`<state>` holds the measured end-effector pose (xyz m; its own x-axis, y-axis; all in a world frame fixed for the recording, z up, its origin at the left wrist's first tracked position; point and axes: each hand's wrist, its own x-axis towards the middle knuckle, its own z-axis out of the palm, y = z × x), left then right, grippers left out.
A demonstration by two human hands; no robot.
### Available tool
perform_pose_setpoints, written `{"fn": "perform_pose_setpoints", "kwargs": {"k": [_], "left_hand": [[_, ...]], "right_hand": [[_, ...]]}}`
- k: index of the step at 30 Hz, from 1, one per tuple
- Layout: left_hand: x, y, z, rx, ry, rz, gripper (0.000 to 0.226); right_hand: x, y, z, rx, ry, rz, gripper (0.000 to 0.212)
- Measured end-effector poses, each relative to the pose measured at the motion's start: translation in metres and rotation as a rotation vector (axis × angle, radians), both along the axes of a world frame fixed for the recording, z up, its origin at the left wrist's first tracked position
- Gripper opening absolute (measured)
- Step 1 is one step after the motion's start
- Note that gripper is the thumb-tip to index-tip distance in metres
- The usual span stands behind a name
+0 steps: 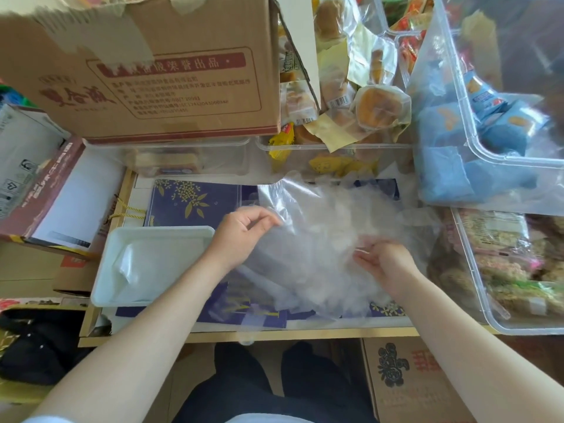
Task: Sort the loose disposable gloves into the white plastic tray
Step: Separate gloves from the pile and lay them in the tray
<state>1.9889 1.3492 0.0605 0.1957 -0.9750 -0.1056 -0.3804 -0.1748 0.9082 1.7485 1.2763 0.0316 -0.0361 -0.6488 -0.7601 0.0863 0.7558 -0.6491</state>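
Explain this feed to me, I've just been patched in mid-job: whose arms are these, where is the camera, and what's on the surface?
There is no machine: a person wears one camera on the head, looking down at two bare arms. The left hand pinches the edge of a heap of clear disposable gloves; the right hand has its fingers curled into the same heap. The gloves lie on a dark blue patterned mat. Left of them sits the white plastic tray, with some clear plastic already inside. A cardboard box and clear bins of packaged snacks surround the work area.

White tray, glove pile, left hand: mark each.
white tray (pixel 158 232): head view, far rim.
glove pile (pixel 320 215): head view, middle of the clear heap.
left hand (pixel 244 232): head view, back of hand.
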Motion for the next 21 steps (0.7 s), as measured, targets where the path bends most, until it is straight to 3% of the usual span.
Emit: {"fn": "perform_pose_setpoints", "kwargs": {"k": [2,3,6,9,12,15,16,18,21], "left_hand": [[0.013,-0.004,0.006,-0.053,-0.211,-0.100,0.022],[0.018,-0.006,0.011,-0.062,-0.217,-0.152,0.022],[0.026,-0.010,0.030,-0.025,-0.111,-0.287,0.021],[0.028,-0.014,0.047,0.034,-0.110,-0.385,0.014],[0.029,-0.014,0.058,0.048,-0.045,-0.391,0.014],[0.035,-0.011,0.064,0.031,-0.012,-0.341,0.019],[0.037,-0.009,0.065,0.017,-0.003,-0.323,0.020],[0.042,-0.006,0.067,-0.010,0.005,-0.272,0.023],[0.054,-0.003,0.066,-0.036,0.007,-0.134,0.021]], "right_hand": [[0.000,-0.005,0.009,-0.220,0.303,0.026,0.041],[0.004,-0.007,0.019,-0.379,0.364,0.081,0.045],[0.033,-0.017,0.063,-0.781,0.269,0.479,0.046],[0.067,-0.026,0.088,-0.971,0.236,0.981,0.048],[0.092,-0.036,0.097,-1.031,0.241,1.147,0.042],[0.102,-0.044,0.109,-1.082,0.248,1.221,0.009],[0.102,-0.047,0.111,-1.092,0.266,1.238,0.007],[0.100,-0.052,0.112,-1.077,0.300,1.218,0.016],[0.093,-0.057,0.112,-0.996,0.272,1.061,0.007]]}}
